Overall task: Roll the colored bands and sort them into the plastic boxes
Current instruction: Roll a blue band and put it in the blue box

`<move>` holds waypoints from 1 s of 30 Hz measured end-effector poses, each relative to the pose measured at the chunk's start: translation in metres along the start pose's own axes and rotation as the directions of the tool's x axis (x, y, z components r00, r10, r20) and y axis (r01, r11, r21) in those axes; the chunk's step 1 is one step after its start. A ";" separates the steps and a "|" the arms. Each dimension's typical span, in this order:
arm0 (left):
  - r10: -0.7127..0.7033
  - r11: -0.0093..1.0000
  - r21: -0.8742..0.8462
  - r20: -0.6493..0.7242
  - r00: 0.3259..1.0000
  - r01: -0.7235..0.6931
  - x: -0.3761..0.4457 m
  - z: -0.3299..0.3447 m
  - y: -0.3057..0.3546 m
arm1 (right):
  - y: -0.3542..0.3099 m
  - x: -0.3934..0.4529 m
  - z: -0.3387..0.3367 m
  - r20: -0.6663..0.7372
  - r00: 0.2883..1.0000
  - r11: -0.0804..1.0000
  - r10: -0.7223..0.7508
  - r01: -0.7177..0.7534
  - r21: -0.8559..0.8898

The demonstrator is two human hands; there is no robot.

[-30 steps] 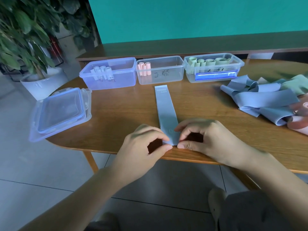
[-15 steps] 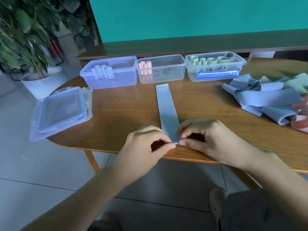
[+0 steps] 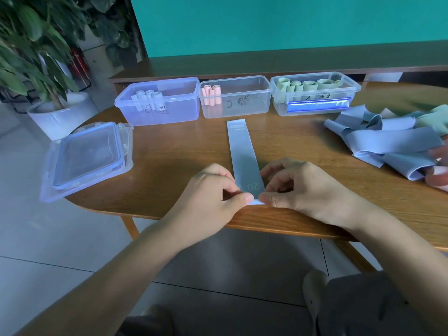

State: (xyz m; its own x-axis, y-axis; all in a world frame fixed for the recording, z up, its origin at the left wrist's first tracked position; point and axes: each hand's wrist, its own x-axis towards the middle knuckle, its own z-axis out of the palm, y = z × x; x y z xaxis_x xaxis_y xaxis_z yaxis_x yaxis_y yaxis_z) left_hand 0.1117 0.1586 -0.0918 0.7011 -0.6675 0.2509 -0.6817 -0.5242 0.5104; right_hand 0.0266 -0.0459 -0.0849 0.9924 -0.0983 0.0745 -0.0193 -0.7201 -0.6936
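Head view: left hand [image 3: 213, 200] and right hand [image 3: 298, 190] are both pinching the near end of the blue band [image 3: 243, 154] lying flat on the bench [image 3: 181, 154], starting the roll; next, tight turns toward the left-most box [image 3: 169, 112] beyond them.

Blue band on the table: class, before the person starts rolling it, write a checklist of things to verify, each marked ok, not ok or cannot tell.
1. Blue band lies flat and straight: ok.
2. Left hand pinches the near end: ok.
3. Right hand pinches the near end: ok.
4. Blue box, holding pale rolls, is open: ok.
5. Lids lie clear of the band: ok.
6. First turn begun: cannot tell.
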 end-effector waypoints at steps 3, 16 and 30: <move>-0.027 1.000 -0.003 0.004 1.000 0.027 0.002 0.000 0.001 | 0.002 0.001 0.000 -0.019 0.999 0.999 0.027 -0.026 0.026; 0.243 0.970 -0.015 0.031 0.970 -0.242 -0.001 0.001 -0.006 | 0.009 -0.005 0.001 0.101 0.951 0.949 -0.292 0.301 -0.091; 0.215 0.976 0.033 -0.025 0.976 -0.214 -0.002 0.000 -0.004 | 0.005 -0.004 0.003 0.024 0.967 0.962 -0.252 0.253 -0.103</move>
State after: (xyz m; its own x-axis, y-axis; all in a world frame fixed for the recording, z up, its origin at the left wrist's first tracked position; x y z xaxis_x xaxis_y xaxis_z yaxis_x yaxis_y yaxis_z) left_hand 0.1130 0.1618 -0.0947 0.5434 -0.7510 0.3750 -0.8224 -0.3868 0.4172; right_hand 0.0231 -0.0474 -0.0908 0.9678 0.1024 0.2298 0.2198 -0.7885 -0.5744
